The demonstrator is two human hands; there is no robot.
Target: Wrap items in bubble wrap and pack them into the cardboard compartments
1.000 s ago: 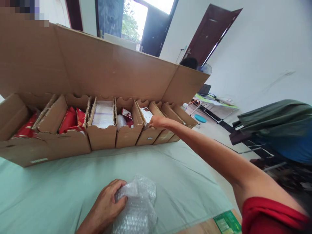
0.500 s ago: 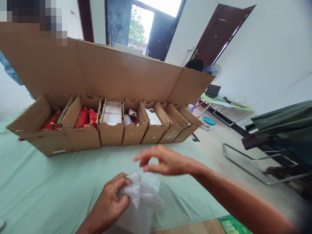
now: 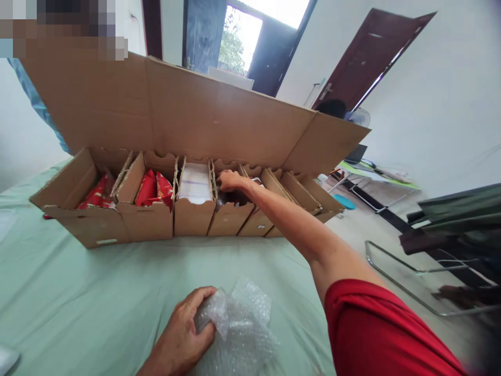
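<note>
My left hand (image 3: 188, 329) is closed on a sheet of clear bubble wrap (image 3: 246, 324) low over the green cloth. The wrap is crumpled near my fingers and spreads to the right. My right hand (image 3: 230, 180) reaches into the middle bin (image 3: 230, 219) of a row of cardboard bins. Its fingers curl down at clear plastic there, but what they grip, if anything, is hidden. Left of that bin, one holds a stack of white boxes (image 3: 194, 183). Further left are red packets (image 3: 153, 188) in two bins.
A tall cardboard panel (image 3: 219, 115) stands behind the bins. Green cloth (image 3: 129, 282) covers the table. To the right are a metal-framed chair (image 3: 395, 282), a blue stool (image 3: 344, 201) and a desk (image 3: 383, 175). Another person's head (image 3: 332, 107) shows behind the panel.
My right hand has moved from above the bubble wrap forward into the middle bin. My left hand keeps hold of the wrap. The view has shifted slightly.
</note>
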